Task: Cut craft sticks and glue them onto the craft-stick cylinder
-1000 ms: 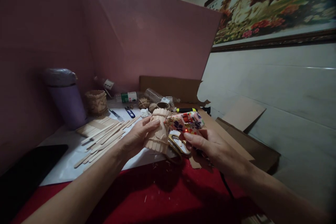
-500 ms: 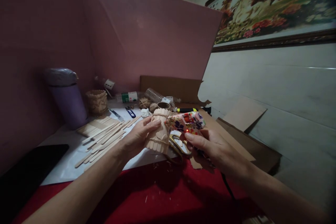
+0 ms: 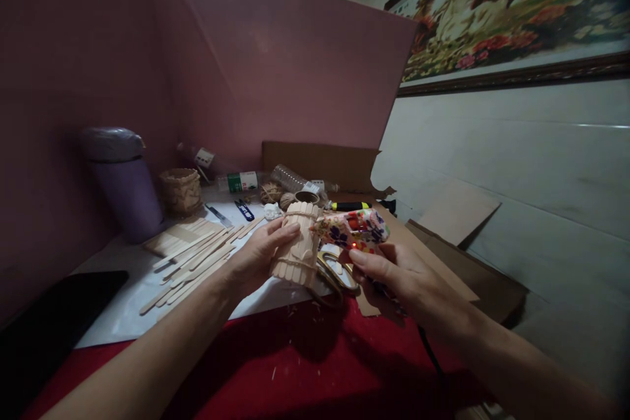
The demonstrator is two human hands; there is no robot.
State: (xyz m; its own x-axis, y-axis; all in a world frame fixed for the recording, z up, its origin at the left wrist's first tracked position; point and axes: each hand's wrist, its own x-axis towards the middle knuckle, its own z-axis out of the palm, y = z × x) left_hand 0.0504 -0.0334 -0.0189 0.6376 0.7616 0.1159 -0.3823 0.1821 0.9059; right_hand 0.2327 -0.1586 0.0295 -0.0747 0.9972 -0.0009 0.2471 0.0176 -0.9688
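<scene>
My left hand [image 3: 266, 249] is closed around the side of a small cylinder of craft sticks [image 3: 298, 246], tied with twine near its top and bottom. In my right hand [image 3: 388, 269] is a flower-patterned hot glue gun [image 3: 357, 228] with a small red light lit. The gun's tip points left, at or very near the right side of the cylinder; I cannot tell whether they touch. Behind and below the gun lie gold-handled scissors [image 3: 338, 272], partly covered.
Loose craft sticks [image 3: 197, 269] lie on white paper [image 3: 113, 315] at left, near a purple tumbler [image 3: 128, 190] and a stick-covered pot [image 3: 181, 191]. Plastic bottles [image 3: 241, 182], twine [image 3: 270, 193], a utility knife [image 3: 350, 206] and cardboard [image 3: 319, 164] are behind. Red cloth [image 3: 275, 367] covers the front.
The glue gun and my right hand have shifted slightly to the right. My left hand and the stick cylinder stay almost in place.
</scene>
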